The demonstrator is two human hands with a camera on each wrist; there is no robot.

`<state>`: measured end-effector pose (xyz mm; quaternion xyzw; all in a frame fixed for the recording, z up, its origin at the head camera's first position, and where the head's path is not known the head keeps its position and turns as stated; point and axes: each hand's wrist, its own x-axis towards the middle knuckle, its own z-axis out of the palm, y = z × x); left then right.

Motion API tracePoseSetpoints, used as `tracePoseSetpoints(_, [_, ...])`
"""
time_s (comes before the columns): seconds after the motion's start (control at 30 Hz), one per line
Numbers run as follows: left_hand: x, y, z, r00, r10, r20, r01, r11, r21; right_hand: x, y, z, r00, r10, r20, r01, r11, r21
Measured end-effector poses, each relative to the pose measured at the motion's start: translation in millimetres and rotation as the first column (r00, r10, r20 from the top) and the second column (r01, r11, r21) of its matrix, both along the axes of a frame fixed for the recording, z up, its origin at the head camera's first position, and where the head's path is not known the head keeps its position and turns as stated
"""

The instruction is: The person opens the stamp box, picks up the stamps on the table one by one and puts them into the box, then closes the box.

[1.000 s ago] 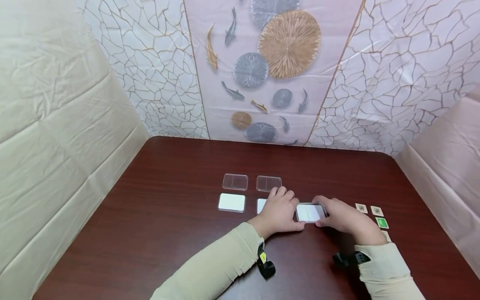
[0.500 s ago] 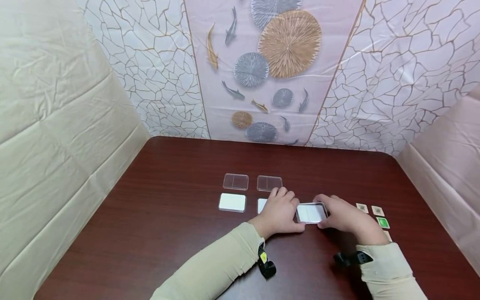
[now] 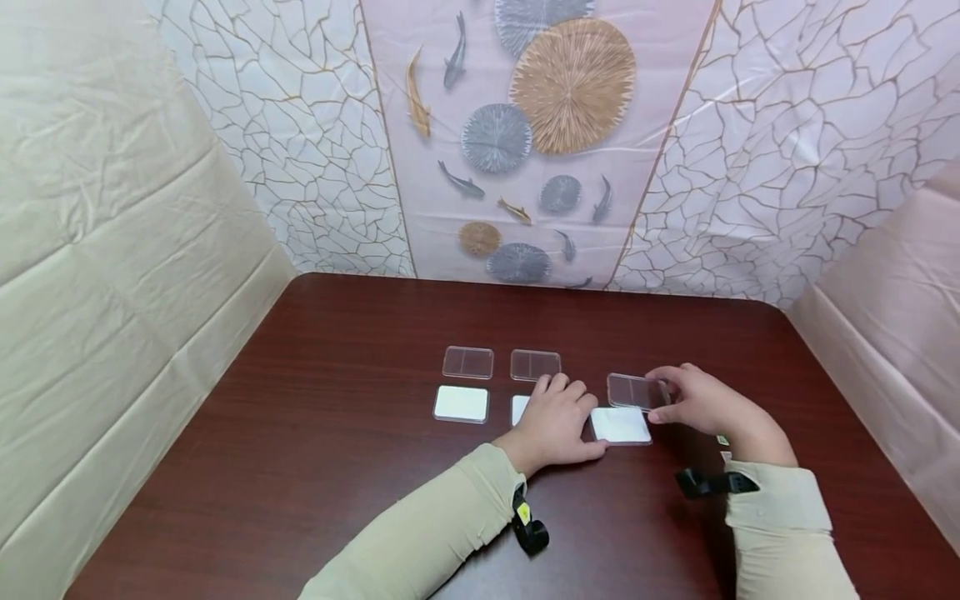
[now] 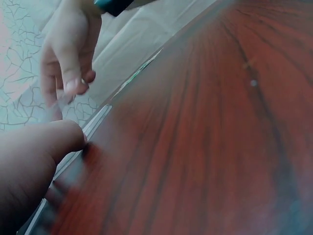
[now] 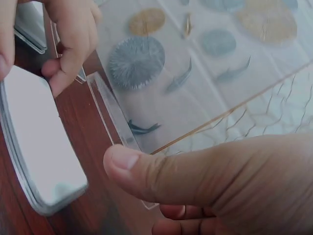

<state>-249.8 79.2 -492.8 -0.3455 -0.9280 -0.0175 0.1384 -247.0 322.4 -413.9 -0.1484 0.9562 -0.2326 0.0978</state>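
My right hand (image 3: 712, 408) pinches the right end of a clear plastic lid (image 3: 630, 392), thumb in front and fingers behind. That lid is just behind a shallow clear box (image 3: 621, 425) with a white filling, which stands uncovered. In the right wrist view, the lid (image 5: 110, 107) shows edge-on beyond the box (image 5: 46, 142). My left hand (image 3: 555, 421) holds the box's left end, thumb at the near corner and fingers at the far one. Under that hand, a second white-filled box (image 3: 519, 408) is partly hidden.
Further left lies another white-filled box (image 3: 461, 403). Two clear lids, the left lid (image 3: 468, 362) and the right lid (image 3: 536, 364), lie behind the boxes. Small square tiles (image 3: 724, 456) at the right are mostly hidden by my right hand. Fabric walls enclose the dark wooden table (image 3: 360, 467).
My right hand has taken the clear lid off the box and moved it backward, leaving the white filling uncovered. My left hand has stayed at the box's left end.
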Motion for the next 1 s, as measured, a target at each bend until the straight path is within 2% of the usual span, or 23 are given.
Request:
tracePoseSetpoints(0.3, [-0.5,-3.3,-0.6,1.000,0.004,0.008,-0.004,1.000,-0.007,-36.3,-13,-29.4,0.994,-0.113,0.003,0.113,0.993,-0.045])
tracePoseSetpoints(0.43, [-0.2,-2.6,-0.8,1.000,0.006,0.012,-0.006,1.000,-0.007,-45.9,-18,-38.0,0.994,-0.111,-0.006,0.111,0.992,-0.063])
tracePoseSetpoints(0.63, [-0.8,-0.4,-0.8,1.000,0.003,0.010,-0.003,1.000,-0.007,-54.0,-17,-45.8,0.995,-0.103,-0.012,0.101,0.992,-0.074])
tracePoseSetpoints(1.0, [-1.3,0.0,-1.3,0.999,0.017,0.033,-0.016,1.000,-0.018,-56.6,-13,-57.6,0.996,-0.088,-0.018,0.083,0.983,-0.161])
